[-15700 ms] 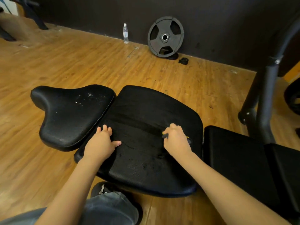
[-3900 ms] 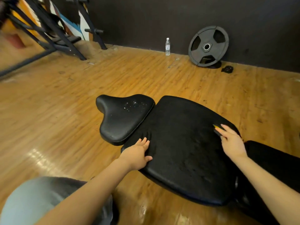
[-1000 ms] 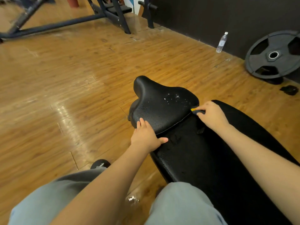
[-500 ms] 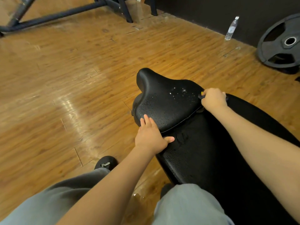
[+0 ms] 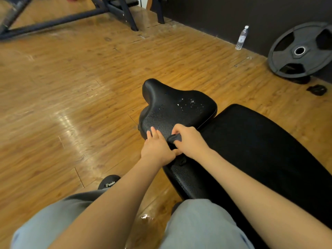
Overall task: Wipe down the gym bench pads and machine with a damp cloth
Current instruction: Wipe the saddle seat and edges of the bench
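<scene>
A dark metal machine frame [image 5: 59,20] crosses the glossy wood-plank floor [image 5: 62,105] at far left, its tubes running to angled legs. Nearer the camera, the rounded toe of a black shoe [image 5: 108,182] with pale lettering peeks out above a knee in light grey trousers [image 5: 53,221]. At centre, the left hand [image 5: 156,150] rests flat on the near edge of the saddle-shaped seat pad [image 5: 176,108], fingers straight and close together; the pad's pebbled black vinyl is beaded with water droplets. Just beside it, touching at the thumb, the right hand [image 5: 188,141] curls its fingers around a bunched dark cloth [image 5: 174,138], pressing it onto the same pad where it meets the broad, matte black back pad [image 5: 260,150]. Both bare forearms reach forward from the bottom edge. Further right, a clear plastic water bottle [image 5: 241,38] stands upright against the dark wall; whether it holds water cannot be told. A black three-slot weight plate [image 5: 301,51] leans on that wall, a small black object [image 5: 317,89] lying on the floor nearby.
</scene>
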Tool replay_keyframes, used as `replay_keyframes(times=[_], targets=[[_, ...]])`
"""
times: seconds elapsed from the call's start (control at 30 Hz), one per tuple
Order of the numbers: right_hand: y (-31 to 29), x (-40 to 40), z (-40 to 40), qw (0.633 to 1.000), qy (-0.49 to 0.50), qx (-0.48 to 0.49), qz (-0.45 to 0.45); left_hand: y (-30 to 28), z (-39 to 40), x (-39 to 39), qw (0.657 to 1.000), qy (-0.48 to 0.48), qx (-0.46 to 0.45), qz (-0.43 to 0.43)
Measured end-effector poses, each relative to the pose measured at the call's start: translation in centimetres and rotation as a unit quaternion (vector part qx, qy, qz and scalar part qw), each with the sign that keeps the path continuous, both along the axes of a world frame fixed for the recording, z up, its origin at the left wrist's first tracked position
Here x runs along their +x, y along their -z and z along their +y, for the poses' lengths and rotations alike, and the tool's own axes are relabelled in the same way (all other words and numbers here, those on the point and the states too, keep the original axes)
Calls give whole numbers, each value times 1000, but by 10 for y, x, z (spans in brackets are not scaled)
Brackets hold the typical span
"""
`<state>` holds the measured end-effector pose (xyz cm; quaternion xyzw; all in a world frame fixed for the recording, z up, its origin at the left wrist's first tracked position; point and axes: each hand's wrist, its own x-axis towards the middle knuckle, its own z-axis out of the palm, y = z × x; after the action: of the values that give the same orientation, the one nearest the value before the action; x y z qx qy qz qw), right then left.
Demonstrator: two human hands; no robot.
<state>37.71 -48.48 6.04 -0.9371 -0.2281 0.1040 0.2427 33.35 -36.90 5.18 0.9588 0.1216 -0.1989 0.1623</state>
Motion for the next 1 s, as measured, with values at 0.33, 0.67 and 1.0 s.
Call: replay_keyframes(times=[0.33, 0.67, 1.0], targets=[[6, 18, -15, 1000, -30, 8, -7, -3, 19, 11, 999, 3, 45, -1], [9, 111, -81, 984, 158, 17, -81, 12, 16, 15, 992, -2, 119, -49], [16, 104, -51, 978, 191, 25, -79, 5, 16, 22, 986, 12, 162, -26]])
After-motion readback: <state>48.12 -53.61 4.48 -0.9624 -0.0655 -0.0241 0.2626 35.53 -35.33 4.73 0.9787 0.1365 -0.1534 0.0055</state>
